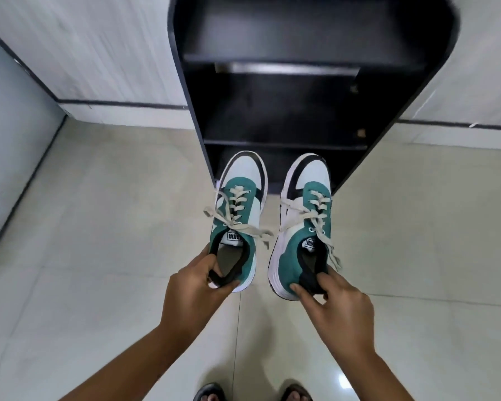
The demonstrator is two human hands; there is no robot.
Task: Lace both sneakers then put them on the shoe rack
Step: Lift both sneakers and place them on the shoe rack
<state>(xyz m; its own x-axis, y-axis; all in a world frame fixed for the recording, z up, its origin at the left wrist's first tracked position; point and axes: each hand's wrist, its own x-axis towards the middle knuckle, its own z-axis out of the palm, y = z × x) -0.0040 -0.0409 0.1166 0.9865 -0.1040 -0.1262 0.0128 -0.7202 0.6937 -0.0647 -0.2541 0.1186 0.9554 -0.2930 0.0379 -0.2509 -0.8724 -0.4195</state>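
Observation:
Two green, white and black sneakers hang in the air in front of a black shoe rack (301, 68). My left hand (197, 282) grips the left sneaker (240, 215) by its heel collar. My right hand (336, 302) pinches the right sneaker (304, 224) at its heel. Both sneakers point toes toward the rack, and their cream laces are threaded and tied, with loose ends hanging to the sides. The toes overlap the rack's lowest opening in the view. The rack has several dark shelves with nothing visible on them.
A pale tiled floor (99, 227) spreads below the shoes. White walls (99, 47) with a dark skirting line stand behind the rack on both sides. My sandalled feet (252, 393) show at the bottom edge.

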